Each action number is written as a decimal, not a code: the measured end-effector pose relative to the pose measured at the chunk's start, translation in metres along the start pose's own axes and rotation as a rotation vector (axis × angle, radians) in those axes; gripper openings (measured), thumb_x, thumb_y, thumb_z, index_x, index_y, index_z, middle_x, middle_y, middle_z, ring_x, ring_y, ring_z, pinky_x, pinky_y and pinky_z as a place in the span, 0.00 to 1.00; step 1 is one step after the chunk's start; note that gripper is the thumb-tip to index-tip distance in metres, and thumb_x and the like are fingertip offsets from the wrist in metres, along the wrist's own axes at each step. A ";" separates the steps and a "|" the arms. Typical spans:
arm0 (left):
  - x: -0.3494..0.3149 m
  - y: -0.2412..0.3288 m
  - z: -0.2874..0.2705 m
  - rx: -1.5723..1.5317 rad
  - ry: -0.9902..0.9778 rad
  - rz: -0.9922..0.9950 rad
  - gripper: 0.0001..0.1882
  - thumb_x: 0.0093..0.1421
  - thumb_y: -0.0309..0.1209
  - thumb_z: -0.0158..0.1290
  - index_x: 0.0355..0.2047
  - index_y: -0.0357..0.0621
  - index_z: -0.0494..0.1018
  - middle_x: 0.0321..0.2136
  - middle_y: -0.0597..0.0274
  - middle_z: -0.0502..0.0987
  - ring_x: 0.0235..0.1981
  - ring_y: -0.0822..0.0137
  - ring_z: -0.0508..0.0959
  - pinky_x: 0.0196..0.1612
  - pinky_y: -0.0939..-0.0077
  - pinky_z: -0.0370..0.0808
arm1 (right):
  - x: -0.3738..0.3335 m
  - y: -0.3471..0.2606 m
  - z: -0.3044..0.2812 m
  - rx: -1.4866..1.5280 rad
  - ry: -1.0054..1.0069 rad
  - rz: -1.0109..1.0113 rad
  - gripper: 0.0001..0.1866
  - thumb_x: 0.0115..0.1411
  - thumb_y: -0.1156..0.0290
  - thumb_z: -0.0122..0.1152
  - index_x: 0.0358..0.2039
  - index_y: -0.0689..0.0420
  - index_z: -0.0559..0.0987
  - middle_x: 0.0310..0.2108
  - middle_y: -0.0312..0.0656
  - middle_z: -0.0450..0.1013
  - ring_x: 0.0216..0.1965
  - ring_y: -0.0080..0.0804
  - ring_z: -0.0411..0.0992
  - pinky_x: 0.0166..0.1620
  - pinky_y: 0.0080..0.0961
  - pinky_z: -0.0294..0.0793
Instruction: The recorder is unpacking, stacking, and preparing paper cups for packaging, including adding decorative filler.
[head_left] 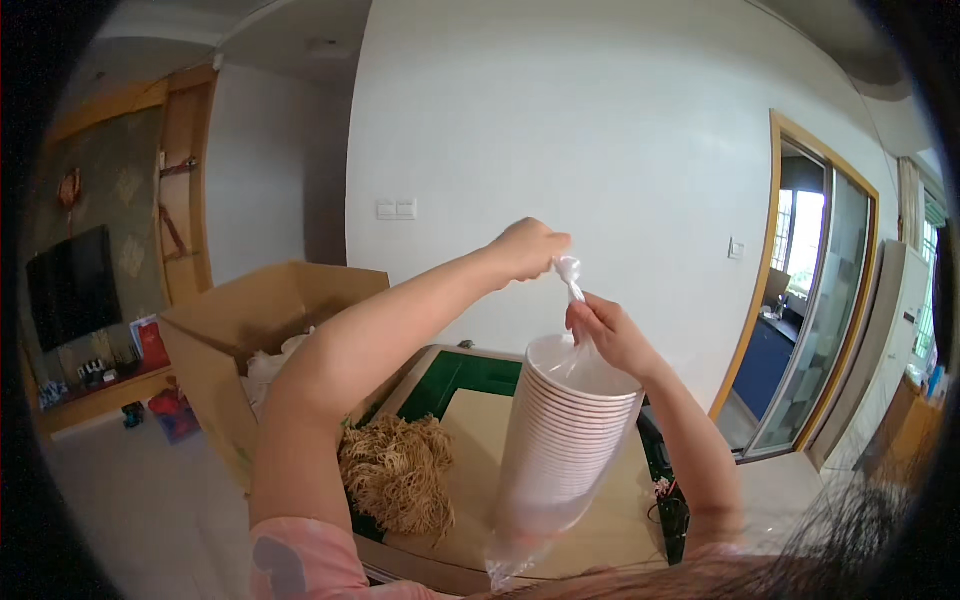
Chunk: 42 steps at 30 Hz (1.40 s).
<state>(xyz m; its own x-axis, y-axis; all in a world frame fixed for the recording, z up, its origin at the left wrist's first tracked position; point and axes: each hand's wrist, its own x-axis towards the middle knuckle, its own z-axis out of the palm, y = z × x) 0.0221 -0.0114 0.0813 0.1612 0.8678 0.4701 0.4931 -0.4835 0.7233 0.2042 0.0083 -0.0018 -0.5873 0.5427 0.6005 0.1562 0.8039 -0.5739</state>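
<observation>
A tall stack of white cups (570,430) hangs tilted inside a clear plastic bag (508,565), over the table. The bag's gathered neck is twisted into a tight white knot-like bunch. My left hand (527,250) is closed at the top of that neck, raised highest. Just below and to the right, my right hand (608,333) pinches the neck above the rim of the top cup. The fingertips of both hands are partly hidden by the hands themselves.
A tan bundle of stringy cord (398,472) lies on the green-and-beige table (470,375). Left of the table stands an open cardboard box (205,335) with pale bags inside. Behind is a white wall (560,120); a sliding glass door (835,310) is at the right.
</observation>
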 end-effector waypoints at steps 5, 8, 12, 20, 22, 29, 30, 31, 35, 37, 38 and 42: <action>-0.021 0.013 -0.092 -0.179 0.328 0.004 0.24 0.62 0.44 0.43 0.13 0.45 0.60 0.11 0.70 0.58 0.10 0.76 0.55 0.13 0.78 0.51 | -0.010 -0.009 0.002 -0.015 -0.012 -0.045 0.18 0.65 0.62 0.41 0.23 0.60 0.68 0.18 0.35 0.63 0.23 0.21 0.62 0.30 0.20 0.65; -0.024 0.021 -0.099 -0.292 0.166 0.223 0.23 0.61 0.48 0.41 0.32 0.36 0.69 0.20 0.59 0.70 0.16 0.70 0.69 0.19 0.77 0.64 | -0.002 -0.025 0.008 -0.128 0.021 -0.024 0.17 0.65 0.63 0.43 0.26 0.61 0.72 0.20 0.35 0.68 0.25 0.20 0.65 0.32 0.21 0.66; -0.049 0.039 -0.061 -0.662 -0.018 0.278 0.28 0.61 0.50 0.42 0.53 0.41 0.58 0.31 0.56 0.71 0.30 0.68 0.72 0.30 0.79 0.68 | 0.000 -0.023 -0.013 0.018 0.139 0.057 0.15 0.63 0.64 0.46 0.37 0.63 0.75 0.32 0.35 0.73 0.37 0.21 0.68 0.43 0.20 0.66; -0.124 -0.155 0.114 -0.955 0.137 -0.178 0.34 0.64 0.53 0.29 0.60 0.39 0.52 0.59 0.56 0.57 0.61 0.63 0.53 0.62 0.71 0.47 | -0.080 0.036 0.011 0.386 0.366 0.367 0.34 0.63 0.45 0.34 0.62 0.54 0.53 0.62 0.44 0.52 0.62 0.36 0.51 0.62 0.30 0.46; -0.152 -0.164 0.150 -0.733 0.372 -0.152 0.41 0.60 0.60 0.30 0.58 0.36 0.55 0.56 0.54 0.60 0.58 0.62 0.58 0.59 0.73 0.54 | -0.109 0.066 0.059 0.601 0.637 0.013 0.34 0.63 0.46 0.34 0.61 0.59 0.53 0.60 0.45 0.55 0.60 0.33 0.53 0.62 0.28 0.49; -0.253 -0.369 0.270 -0.280 0.400 -0.250 0.28 0.65 0.46 0.31 0.58 0.40 0.55 0.54 0.56 0.64 0.56 0.62 0.61 0.57 0.69 0.58 | -0.258 0.229 0.199 0.819 0.699 0.668 0.28 0.64 0.53 0.34 0.56 0.61 0.63 0.52 0.44 0.65 0.52 0.35 0.63 0.55 0.32 0.60; -0.277 -0.422 0.280 0.301 0.372 -0.191 0.25 0.65 0.42 0.36 0.58 0.40 0.55 0.54 0.56 0.64 0.55 0.62 0.61 0.55 0.69 0.60 | -0.274 0.240 0.222 0.805 0.617 0.778 0.26 0.64 0.55 0.35 0.55 0.61 0.65 0.51 0.44 0.66 0.51 0.36 0.64 0.55 0.32 0.60; -0.288 -0.425 0.283 0.293 0.356 -0.199 0.25 0.65 0.42 0.36 0.58 0.40 0.55 0.54 0.56 0.64 0.55 0.62 0.61 0.55 0.69 0.60 | -0.286 0.234 0.218 0.801 0.626 0.796 0.26 0.64 0.55 0.35 0.55 0.61 0.65 0.51 0.44 0.66 0.51 0.36 0.64 0.55 0.32 0.60; -0.263 -0.361 0.255 -0.634 0.409 -0.363 0.20 0.61 0.28 0.43 0.54 0.40 0.58 0.46 0.58 0.68 0.47 0.65 0.67 0.50 0.72 0.65 | -0.304 0.255 0.155 0.095 0.807 0.656 0.23 0.64 0.61 0.38 0.51 0.64 0.68 0.51 0.47 0.66 0.51 0.37 0.64 0.55 0.31 0.59; -0.240 -0.322 0.206 -0.616 0.791 -0.179 0.15 0.60 0.24 0.44 0.48 0.39 0.62 0.39 0.62 0.70 0.41 0.69 0.69 0.46 0.76 0.66 | -0.237 0.148 0.106 0.075 1.000 0.300 0.17 0.62 0.71 0.44 0.49 0.64 0.69 0.52 0.49 0.65 0.54 0.38 0.62 0.57 0.30 0.58; -0.236 -0.305 0.195 -0.611 0.785 -0.195 0.15 0.60 0.24 0.44 0.48 0.39 0.62 0.39 0.62 0.70 0.41 0.69 0.69 0.46 0.76 0.66 | -0.214 0.107 0.079 -0.166 1.005 0.157 0.15 0.60 0.74 0.45 0.47 0.64 0.70 0.51 0.50 0.64 0.53 0.39 0.62 0.57 0.32 0.58; -0.253 -0.325 0.202 -0.535 0.587 -0.241 0.15 0.61 0.27 0.44 0.49 0.40 0.62 0.42 0.61 0.69 0.43 0.68 0.69 0.46 0.74 0.66 | -0.148 -0.048 0.045 -0.538 0.676 -0.335 0.17 0.56 0.77 0.47 0.47 0.63 0.70 0.50 0.54 0.64 0.52 0.48 0.63 0.56 0.40 0.58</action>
<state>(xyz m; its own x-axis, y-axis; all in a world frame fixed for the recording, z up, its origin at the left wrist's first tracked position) -0.0064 -0.0508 -0.3746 -0.4420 0.8250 0.3521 -0.0400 -0.4103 0.9111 0.2478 -0.1217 -0.0877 -0.1064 0.1521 0.9826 0.5090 0.8573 -0.0776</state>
